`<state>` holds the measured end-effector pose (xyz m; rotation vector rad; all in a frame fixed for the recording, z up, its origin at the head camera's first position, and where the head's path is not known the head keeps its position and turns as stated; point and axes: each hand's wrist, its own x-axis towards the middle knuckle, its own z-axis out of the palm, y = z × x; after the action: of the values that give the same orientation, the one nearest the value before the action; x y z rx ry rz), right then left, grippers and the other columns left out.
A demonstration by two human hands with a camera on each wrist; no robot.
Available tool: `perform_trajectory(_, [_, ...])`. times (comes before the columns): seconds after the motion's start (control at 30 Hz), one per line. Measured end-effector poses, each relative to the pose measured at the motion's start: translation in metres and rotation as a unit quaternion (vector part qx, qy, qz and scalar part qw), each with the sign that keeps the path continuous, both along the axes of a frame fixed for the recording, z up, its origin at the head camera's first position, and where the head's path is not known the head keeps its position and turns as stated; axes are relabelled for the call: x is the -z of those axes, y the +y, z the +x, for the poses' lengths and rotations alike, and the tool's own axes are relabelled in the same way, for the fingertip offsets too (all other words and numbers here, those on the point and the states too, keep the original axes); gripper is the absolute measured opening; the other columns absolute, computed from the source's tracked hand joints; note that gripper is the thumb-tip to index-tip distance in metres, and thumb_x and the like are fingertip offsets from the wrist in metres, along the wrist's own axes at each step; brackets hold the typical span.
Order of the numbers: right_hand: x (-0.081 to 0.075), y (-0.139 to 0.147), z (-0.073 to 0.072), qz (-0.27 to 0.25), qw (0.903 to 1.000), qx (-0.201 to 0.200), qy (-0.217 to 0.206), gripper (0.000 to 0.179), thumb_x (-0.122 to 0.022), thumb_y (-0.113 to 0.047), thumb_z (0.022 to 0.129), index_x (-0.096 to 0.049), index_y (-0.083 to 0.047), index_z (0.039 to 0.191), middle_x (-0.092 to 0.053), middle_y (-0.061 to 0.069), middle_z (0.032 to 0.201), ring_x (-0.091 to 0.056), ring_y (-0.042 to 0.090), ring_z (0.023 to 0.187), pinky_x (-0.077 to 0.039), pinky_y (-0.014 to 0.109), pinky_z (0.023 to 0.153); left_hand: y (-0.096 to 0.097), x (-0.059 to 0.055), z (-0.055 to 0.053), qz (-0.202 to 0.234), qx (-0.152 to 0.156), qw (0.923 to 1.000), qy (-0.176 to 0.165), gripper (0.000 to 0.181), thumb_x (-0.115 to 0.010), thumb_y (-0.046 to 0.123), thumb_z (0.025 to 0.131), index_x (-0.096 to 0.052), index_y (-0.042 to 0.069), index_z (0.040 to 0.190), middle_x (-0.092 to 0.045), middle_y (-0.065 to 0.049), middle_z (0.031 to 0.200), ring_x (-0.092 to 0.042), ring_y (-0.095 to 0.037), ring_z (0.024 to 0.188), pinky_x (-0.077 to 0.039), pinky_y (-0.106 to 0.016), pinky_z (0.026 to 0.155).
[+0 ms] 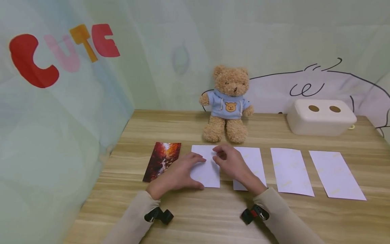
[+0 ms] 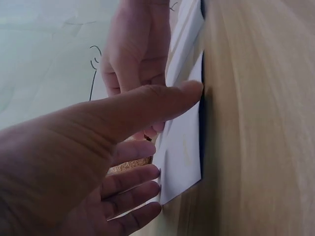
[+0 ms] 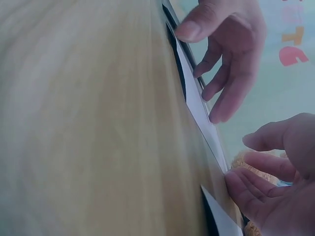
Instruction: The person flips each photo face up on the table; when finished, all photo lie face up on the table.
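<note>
My left hand (image 1: 182, 171) is over the left side of a white card (image 1: 210, 174) lying on the table, its fingers relaxed and spread. In the left wrist view the thumb (image 2: 172, 101) reaches across near the card's near edge; whether it touches is unclear. My right hand (image 1: 233, 162) hovers at that card's right side and partly covers another white card (image 1: 255, 162). In the right wrist view its fingers (image 3: 270, 167) are loosely bent with nothing visible between them. Left of the hands lies a card with a dark red and orange picture (image 1: 161, 159), partly behind the left hand.
Two more white cards (image 1: 290, 171) (image 1: 336, 174) with faint yellow marks lie to the right on the wooden table (image 1: 201, 217). A teddy bear (image 1: 230, 105) in a blue hoodie sits against the back wall. A cream box (image 1: 321, 118) with two oval holes stands at back right.
</note>
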<state>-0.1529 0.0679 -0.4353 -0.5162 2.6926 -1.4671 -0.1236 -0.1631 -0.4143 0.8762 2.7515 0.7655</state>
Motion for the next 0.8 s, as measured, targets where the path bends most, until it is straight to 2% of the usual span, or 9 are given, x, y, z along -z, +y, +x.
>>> perform_trajectory(0.27, [0.0009, 0.0014, -0.0021, -0.003, 1.0, -0.001, -0.004, 0.021, -0.073, -0.004, 0.098, -0.073, 0.002, 0.118, -0.071, 0.012, 0.11, -0.072, 0.028, 0.099, -0.058, 0.044, 0.09, 0.0053, 0.0002, 0.0023, -0.03, -0.003, 0.9992, 0.025, 0.089, -0.1, 0.043, 0.07, -0.065, 0.003, 0.141, -0.058, -0.014, 0.142, -0.055, -0.032, 0.132, -0.047, -0.048, 0.11])
perform_trajectory(0.5, [0.002, 0.0002, -0.0019, -0.005, 1.0, -0.001, -0.005, 0.021, -0.073, -0.003, 0.097, -0.073, 0.003, 0.118, -0.07, 0.013, 0.111, -0.072, 0.027, 0.1, -0.059, 0.042, 0.09, 0.0048, 0.0003, 0.0032, -0.039, -0.006, 0.9978, 0.052, 0.084, -0.099, 0.045, 0.071, -0.068, 0.004, 0.137, -0.061, -0.013, 0.139, -0.057, -0.031, 0.13, -0.048, -0.047, 0.108])
perform_trajectory(0.8, [0.0014, -0.0005, -0.0007, -0.003, 0.9999, 0.003, -0.011, 0.022, -0.074, -0.004, 0.097, -0.072, 0.002, 0.119, -0.07, 0.012, 0.112, -0.071, 0.028, 0.103, -0.058, 0.042, 0.092, 0.0031, -0.0005, 0.0022, -0.057, -0.002, 0.9969, 0.054, 0.075, -0.096, 0.049, 0.075, -0.072, 0.008, 0.133, -0.062, -0.012, 0.143, -0.055, -0.03, 0.135, -0.049, -0.048, 0.108])
